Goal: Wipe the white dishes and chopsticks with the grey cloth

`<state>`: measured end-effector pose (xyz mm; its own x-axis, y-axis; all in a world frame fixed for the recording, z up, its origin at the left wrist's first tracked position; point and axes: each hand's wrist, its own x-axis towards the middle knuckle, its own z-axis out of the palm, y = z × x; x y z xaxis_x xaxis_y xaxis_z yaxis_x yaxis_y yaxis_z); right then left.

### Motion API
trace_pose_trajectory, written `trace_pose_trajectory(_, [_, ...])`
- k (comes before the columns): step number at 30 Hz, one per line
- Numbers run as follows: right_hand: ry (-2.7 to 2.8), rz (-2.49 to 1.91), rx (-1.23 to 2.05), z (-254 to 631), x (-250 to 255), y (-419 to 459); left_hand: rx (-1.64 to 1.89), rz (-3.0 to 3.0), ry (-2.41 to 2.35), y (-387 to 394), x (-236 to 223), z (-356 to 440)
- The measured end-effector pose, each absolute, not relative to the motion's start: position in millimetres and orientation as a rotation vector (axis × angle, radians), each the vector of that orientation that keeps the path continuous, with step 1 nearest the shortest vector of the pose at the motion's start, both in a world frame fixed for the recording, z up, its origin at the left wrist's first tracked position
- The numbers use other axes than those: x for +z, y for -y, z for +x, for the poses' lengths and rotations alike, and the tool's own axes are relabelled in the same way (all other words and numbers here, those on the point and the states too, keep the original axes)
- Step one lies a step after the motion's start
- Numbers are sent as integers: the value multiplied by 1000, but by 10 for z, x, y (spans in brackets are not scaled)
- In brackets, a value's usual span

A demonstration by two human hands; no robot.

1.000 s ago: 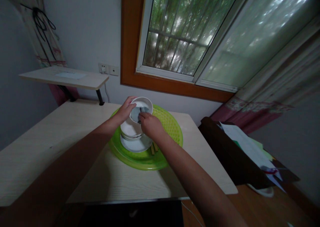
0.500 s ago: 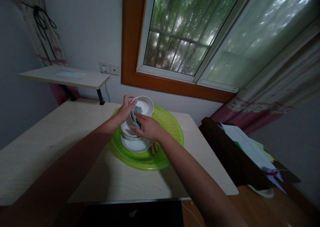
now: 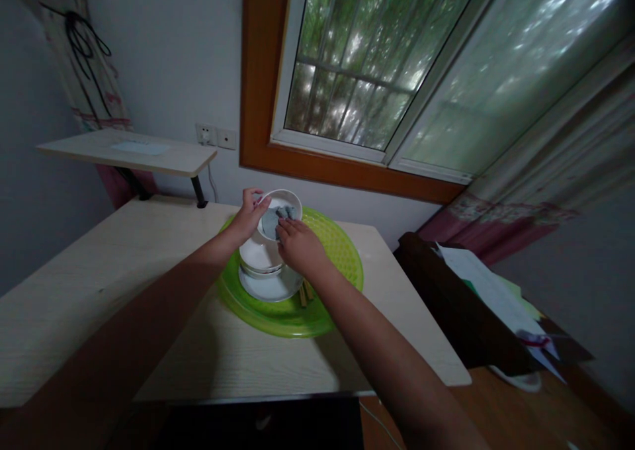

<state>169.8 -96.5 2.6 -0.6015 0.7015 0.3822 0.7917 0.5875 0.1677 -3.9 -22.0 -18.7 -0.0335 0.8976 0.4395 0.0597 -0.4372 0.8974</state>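
Fingers of the right hand (image 3: 301, 246) lie close together on the cloth (image 3: 270, 222) inside the bowl (image 3: 290, 200). The left hand's (image 3: 244, 222) clamp its left rim.

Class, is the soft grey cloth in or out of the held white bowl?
In: the soft grey cloth lies against the round white bowl's inside, at the right hand's fingertips.

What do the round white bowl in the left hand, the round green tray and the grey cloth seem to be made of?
The round white bowl looks like glazed ceramic from its smooth, faint sheen, though plastic is possible. The round green tray seems glossy plastic: it shows highlights and a moulded-looking pattern. The grey cloth looks like soft, matt fabric, as it bunches.
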Motion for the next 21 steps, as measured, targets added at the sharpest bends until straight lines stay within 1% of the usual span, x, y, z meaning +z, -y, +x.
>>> trace_pose_trajectory(8, [2631, -965, -57, 1717, -2, 953, 1534, 1532, -1043, 256, -156, -53])
trace_pose_trajectory(12, [2597, -907, 59, 1699, 41, 990, 1525, 1529, -1048, 298, -106, -56])
trace_pose_trajectory(16, [2590, -963, 49, 1680, 49, 989, 1524, 1589, -1067, 314, -95, -72])
trace_pose_trajectory(21, [2623, -1076, -189, 1715, -7, 917, 1493, 1607, -1059, 289, -114, -71])
